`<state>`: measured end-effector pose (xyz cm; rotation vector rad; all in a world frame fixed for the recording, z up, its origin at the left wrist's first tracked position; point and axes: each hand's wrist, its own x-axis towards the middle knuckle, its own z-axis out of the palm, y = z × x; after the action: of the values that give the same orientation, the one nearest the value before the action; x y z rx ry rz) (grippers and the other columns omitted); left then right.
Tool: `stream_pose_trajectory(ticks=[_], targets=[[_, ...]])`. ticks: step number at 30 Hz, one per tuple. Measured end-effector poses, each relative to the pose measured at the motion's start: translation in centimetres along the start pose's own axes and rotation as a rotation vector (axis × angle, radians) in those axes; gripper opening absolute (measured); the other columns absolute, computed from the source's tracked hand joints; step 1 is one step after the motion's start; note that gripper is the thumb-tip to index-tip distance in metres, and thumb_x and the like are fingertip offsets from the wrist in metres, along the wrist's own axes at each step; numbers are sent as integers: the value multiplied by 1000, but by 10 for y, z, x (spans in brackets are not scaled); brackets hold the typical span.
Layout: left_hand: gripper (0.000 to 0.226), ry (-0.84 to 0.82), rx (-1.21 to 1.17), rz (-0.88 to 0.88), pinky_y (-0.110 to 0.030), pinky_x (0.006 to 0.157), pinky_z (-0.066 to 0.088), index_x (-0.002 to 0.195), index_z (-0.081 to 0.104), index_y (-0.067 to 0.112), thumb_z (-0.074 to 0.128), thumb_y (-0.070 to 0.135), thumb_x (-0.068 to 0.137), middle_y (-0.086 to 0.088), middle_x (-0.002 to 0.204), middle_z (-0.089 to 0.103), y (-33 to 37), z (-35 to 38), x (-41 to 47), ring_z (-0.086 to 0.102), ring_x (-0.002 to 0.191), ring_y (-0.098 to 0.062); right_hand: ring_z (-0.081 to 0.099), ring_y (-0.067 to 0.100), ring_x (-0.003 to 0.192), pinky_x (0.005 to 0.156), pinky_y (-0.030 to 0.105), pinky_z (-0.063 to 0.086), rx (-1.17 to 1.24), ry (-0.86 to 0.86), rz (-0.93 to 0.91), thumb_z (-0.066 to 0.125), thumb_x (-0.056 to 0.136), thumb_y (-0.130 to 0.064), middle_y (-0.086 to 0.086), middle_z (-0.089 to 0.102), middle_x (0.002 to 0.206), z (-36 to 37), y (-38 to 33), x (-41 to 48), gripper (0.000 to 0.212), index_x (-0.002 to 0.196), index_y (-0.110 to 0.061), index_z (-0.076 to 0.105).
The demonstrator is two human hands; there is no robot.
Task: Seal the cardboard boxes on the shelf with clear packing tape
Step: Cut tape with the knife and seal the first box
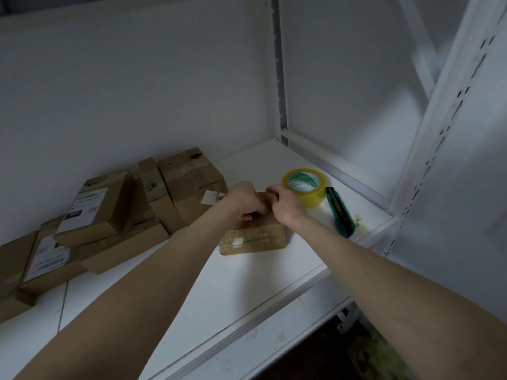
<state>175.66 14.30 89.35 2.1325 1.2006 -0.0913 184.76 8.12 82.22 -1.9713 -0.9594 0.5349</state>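
Observation:
A small cardboard box (253,238), shiny with clear tape, sits on the white shelf (247,286) near the middle. Both my hands are on its top. My left hand (244,200) has its fingers curled down onto the top face. My right hand (285,205) is curled beside it, fingertips meeting the left hand's; what they pinch is hidden. A roll of clear yellowish packing tape (306,186) stands just behind my right hand.
A green utility knife (340,212) lies right of the tape roll. Several cardboard boxes (115,215) are piled at the left and back. A white slotted upright (439,133) and the shelf's front edge bound the right side.

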Motion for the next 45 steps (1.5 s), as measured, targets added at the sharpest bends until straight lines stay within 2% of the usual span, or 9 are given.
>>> stream_pose_trajectory(ticks=[8, 21, 25, 29, 32, 37, 41, 43, 45], targets=[[17, 21, 3, -10, -22, 53, 54, 92, 60, 2, 66, 18, 89, -7, 75, 54, -5, 2, 1, 56, 63, -15, 56, 26, 115, 92, 30, 43, -7, 0, -1, 42, 102, -20, 7, 61, 127, 0, -1, 0, 31, 131, -16, 54], [20, 130, 126, 135, -23, 50, 52, 95, 69, 3, 62, 21, 92, -9, 76, 63, -15, 8, -4, 58, 54, -17, 56, 26, 115, 90, 30, 43, -23, 8, -3, 43, 102, -24, 6, 61, 127, 0, -1, -1, 30, 130, -18, 55], [14, 316, 153, 332, -27, 75, 49, 101, 68, 10, 59, 13, 91, -8, 101, 67, -32, 7, -4, 63, 91, -22, 56, 25, 114, 87, 28, 42, -10, 5, 0, 43, 102, -25, 7, 62, 126, 0, -1, -2, 30, 130, -18, 55], [29, 440, 251, 591, -37, 85, 49, 111, 70, 18, 53, 9, 90, -7, 109, 60, -59, 10, -7, 57, 100, -23, 56, 27, 114, 89, 29, 42, -22, 11, -2, 43, 102, -24, 8, 62, 126, 0, -1, -2, 30, 129, -17, 55], [45, 387, 418, 682, -40, 98, 41, 127, 62, 27, 37, 39, 92, -9, 127, 54, -69, 17, -13, 49, 117, -27, 56, 26, 114, 92, 30, 42, -17, 15, 1, 43, 102, -22, 8, 62, 125, 0, -2, -2, 28, 127, -17, 56], [79, 316, 552, 664, -42, 112, 25, 141, 43, 37, 2, 73, 84, -3, 154, 29, -80, 24, -18, 28, 139, -24, 56, 26, 114, 92, 29, 42, 4, 6, 7, 42, 102, -22, 8, 62, 125, 0, -3, -3, 29, 128, -17, 55], [68, 468, 285, 616, -45, 112, 28, 142, 44, 27, 19, 63, 91, -10, 153, 32, -79, 18, -20, 35, 137, -28, 57, 26, 113, 87, 28, 41, -9, 2, 12, 43, 103, -24, 7, 62, 126, 0, -3, -2, 29, 128, -17, 54], [62, 550, 96, 452, -41, 112, 29, 144, 41, 21, 28, 55, 94, -11, 152, 34, -81, 10, -18, 34, 137, -29, 53, 26, 121, 93, 30, 41, 1, -23, 25, 43, 103, -29, 8, 58, 134, -1, -3, -3, 35, 135, -16, 50], [59, 504, -11, 315, -37, 111, 29, 148, 34, 18, 43, 47, 97, -9, 153, 31, -87, 1, -18, 31, 139, -26, 47, 27, 131, 103, 34, 38, 62, -38, 68, 43, 102, -39, 8, 49, 144, -7, -4, -4, 48, 144, -16, 40]])
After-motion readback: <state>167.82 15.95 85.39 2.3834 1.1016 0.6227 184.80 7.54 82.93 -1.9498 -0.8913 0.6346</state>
